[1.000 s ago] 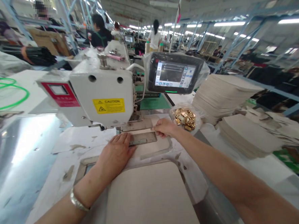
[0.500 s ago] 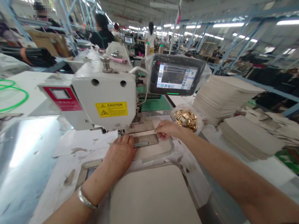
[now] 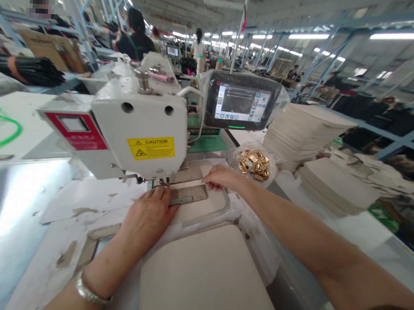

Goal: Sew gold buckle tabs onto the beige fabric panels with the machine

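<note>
Nearest lies a rounded-corner beige panel (image 3: 203, 271), flat and cut off by the lower edge of the view; the left forearm, with a silver bracelet (image 3: 90, 288), passes beside it. Beyond it the left hand (image 3: 150, 214) rests palm down, its grip flattened rather than closed, fingers side by side at the end of a front metal plate (image 3: 189, 193). It seems placed there to steady the work; it also covers that plate's left end, so what its fingertips press cannot be seen.

Under the plates sits a second beige panel (image 3: 203, 214), partly hidden. The right hand (image 3: 221, 178) comes in from the opposite side, its grip pinched, thumb against forefinger, at the outer end of a pale strip (image 3: 191, 184) between the front plate and a rear metal plate (image 3: 188, 173). The pinch probably keeps that end lined up, though whether anything is between the fingertips is too small to tell.

Above the left fingertips looms the sewing machine head (image 3: 138, 132), the needle point not distinguishable under it. Past the right wrist, gold-coloured metal fittings (image 3: 255, 163) lie in clear plastic, presumably kept within reach, near a tall stack of beige panels (image 3: 299, 130) and a plastic-wrapped control screen (image 3: 237, 100), whose small text is unreadable. Farther off, a person in a dark top (image 3: 135, 40) is partly blocked by equipment.
</note>
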### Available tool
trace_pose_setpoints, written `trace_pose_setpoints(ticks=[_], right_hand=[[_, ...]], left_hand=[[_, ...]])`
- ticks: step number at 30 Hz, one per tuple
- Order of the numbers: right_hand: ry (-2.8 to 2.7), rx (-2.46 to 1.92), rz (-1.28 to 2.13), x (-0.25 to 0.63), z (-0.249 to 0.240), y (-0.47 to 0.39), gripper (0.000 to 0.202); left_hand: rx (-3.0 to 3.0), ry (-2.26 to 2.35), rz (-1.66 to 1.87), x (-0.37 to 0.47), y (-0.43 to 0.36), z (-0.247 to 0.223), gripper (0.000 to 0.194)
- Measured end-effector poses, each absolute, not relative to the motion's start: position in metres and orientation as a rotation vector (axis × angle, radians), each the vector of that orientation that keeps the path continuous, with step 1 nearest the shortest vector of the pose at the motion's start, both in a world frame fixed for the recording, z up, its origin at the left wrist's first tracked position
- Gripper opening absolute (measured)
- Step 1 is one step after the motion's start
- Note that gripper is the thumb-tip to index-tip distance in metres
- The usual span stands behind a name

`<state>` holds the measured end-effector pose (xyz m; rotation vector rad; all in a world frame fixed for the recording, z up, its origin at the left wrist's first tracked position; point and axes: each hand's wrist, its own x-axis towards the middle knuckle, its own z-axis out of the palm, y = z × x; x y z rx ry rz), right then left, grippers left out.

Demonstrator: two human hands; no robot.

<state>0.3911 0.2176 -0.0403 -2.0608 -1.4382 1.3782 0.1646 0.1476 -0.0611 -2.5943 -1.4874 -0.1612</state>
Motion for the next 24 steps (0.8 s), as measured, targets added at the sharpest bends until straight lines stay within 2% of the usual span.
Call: trace_pose_setpoints(ticks=[8,24], right_hand=[[-1.614,-2.038,1.297,0.357,-0.041,0.218,0.025],[-1.580,-1.940,1.439,0.299,-0.035,0.226,0.023]], left_hand=[[-2.572,-1.575,-0.115,0.132,0.147,-0.057,0.034],[-2.534,-1.539,-0.224,0.075,0.153,-0.062,0.047]])
